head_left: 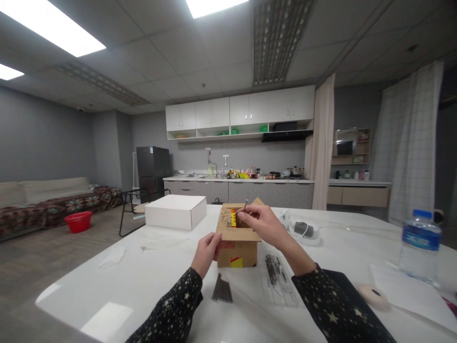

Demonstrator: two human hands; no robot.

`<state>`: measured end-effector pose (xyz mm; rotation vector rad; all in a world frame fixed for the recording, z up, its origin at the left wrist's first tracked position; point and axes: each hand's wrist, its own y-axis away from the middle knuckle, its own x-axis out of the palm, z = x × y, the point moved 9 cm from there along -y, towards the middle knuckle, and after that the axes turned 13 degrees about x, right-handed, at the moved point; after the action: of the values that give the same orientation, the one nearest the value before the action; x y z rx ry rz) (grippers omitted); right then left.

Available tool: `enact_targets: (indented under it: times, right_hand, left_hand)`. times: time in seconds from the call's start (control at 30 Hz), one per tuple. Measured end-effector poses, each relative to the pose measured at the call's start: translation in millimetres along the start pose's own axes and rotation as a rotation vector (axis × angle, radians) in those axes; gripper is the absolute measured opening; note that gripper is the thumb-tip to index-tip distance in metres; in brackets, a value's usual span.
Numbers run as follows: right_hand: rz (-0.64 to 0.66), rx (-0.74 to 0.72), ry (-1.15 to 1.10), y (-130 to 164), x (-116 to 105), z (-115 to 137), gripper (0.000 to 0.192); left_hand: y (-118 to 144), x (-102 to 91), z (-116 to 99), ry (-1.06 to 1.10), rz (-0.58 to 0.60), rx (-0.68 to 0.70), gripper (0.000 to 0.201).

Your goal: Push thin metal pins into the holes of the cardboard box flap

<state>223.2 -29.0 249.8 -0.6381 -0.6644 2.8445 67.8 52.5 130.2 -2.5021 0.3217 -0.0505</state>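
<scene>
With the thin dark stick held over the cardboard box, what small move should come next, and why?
Probably lower the right hand so the thin dark stick goes down onto the perforated top of the small brown cardboard box; the left hand steadies the box.

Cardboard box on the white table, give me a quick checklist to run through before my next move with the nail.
1. Cardboard box steadied: ok, left hand grips its left side.
2. Nail held: ok, pinched in right hand above the box top.
3. Nail tip lined up with a hole: cannot tell.
4. Spare nails in reach: ok, loose pile and bag lie in front of the box.
5. Water bottle clear of the elbows: ok, far right.
</scene>
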Motion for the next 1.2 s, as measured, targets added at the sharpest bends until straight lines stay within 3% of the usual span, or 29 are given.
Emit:
enact_targets:
  times: [0.3, 0.43, 0.9, 1.2]
  right_hand:
    - [0.002, 0.139, -0.232, -32, 35, -47, 0.032]
    - [-0.027, 0.132, -0.255, -40, 51, -56, 0.035]
    - [-0.047, 0.047, -0.128, -45, 74, -59, 0.036]
    - [-0.032, 0.038, -0.138, -46, 88, -56, 0.037]
  left_hand:
    - [15, -13.1, 20, -0.146, 0.056, 0.155, 0.045]
    - [17, -18.6, 28, -0.207, 0.06, 0.21, 0.042]
    - [26, -26.5, 22, -0.363, 0.001, 0.357, 0.045]
    - [25, -30.7, 26, -0.38, 0.005, 0.353, 0.046]
